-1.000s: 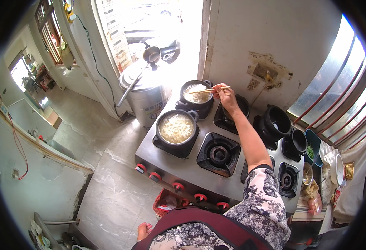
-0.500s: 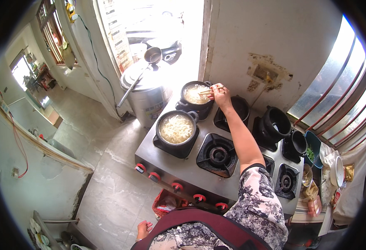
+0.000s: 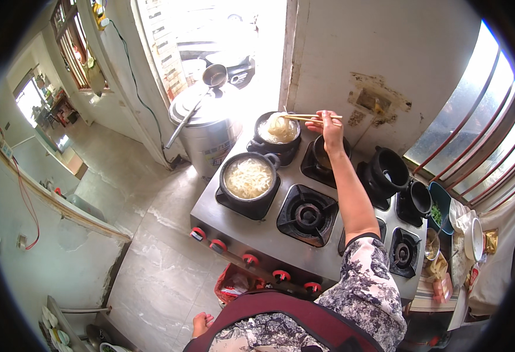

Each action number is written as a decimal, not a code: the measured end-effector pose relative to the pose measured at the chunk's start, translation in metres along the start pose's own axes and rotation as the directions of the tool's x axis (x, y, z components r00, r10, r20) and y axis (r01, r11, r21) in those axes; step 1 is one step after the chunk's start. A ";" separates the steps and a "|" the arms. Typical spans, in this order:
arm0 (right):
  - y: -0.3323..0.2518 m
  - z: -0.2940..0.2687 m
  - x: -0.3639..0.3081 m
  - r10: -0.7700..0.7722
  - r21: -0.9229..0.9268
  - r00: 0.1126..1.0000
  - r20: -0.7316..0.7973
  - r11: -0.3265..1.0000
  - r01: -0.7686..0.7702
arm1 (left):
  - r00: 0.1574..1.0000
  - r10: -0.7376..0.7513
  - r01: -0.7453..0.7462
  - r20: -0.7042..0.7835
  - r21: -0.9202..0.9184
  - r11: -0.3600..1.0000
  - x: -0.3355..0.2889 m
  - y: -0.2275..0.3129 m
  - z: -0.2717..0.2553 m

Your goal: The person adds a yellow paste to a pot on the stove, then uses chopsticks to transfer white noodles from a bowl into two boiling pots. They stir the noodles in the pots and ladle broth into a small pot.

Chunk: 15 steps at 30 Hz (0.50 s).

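Observation:
With my right hand point(image 3: 329, 130) closed on a pair of wooden chopsticks point(image 3: 308, 118), I reach over the stove to the far black pot point(image 3: 267, 145). The chopstick tips hold up a pale clump of noodles point(image 3: 279, 127) above the cloudy broth. In front of it, a second black pot point(image 3: 225, 190) stands on its burner, full of pale noodles point(image 3: 249, 178) in liquid. Low by my side, my left hand point(image 3: 201, 324) hangs away from the stove, its fingers loosely curled and nothing seen in them.
The steel stove point(image 3: 257, 230) carries a bare burner point(image 3: 308, 216), several more black pots point(image 3: 388, 173) on the right, and red knobs along the front. A ladle point(image 3: 190, 121) rests on a large lidded metal container point(image 3: 206, 142). A red bin point(image 3: 227, 286) sits below.
My right hand has moved up and right, and the chopsticks have lifted a clump of noodles out of the far pot's broth. My left hand has hardly moved.

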State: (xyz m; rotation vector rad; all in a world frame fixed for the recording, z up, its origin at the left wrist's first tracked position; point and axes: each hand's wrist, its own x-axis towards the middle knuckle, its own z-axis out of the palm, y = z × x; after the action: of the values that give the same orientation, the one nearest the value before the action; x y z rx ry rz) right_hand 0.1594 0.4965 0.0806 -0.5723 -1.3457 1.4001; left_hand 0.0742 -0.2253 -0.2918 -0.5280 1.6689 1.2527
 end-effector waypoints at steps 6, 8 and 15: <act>-0.006 0.003 0.006 0.148 -0.200 0.976 0.157 0.973 -0.116 | 0.999 0.032 -0.033 -0.027 -0.016 0.999 -0.004 0.008 0.009; 0.009 0.009 0.005 0.190 -0.241 0.970 0.149 0.959 -0.151 | 0.998 0.052 -0.053 -0.043 -0.024 0.998 -0.005 0.008 0.012; 0.026 0.021 -0.007 -0.016 -0.411 0.985 0.173 0.907 0.087 | 1.000 0.020 -0.020 0.007 -0.003 1.000 0.000 -0.003 -0.001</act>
State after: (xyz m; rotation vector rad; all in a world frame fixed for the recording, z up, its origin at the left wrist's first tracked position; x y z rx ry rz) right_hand 0.1339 0.4864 0.0596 -0.7043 -1.8041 1.1367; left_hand 0.0762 -0.2272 -0.2937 -0.5093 1.6707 1.2697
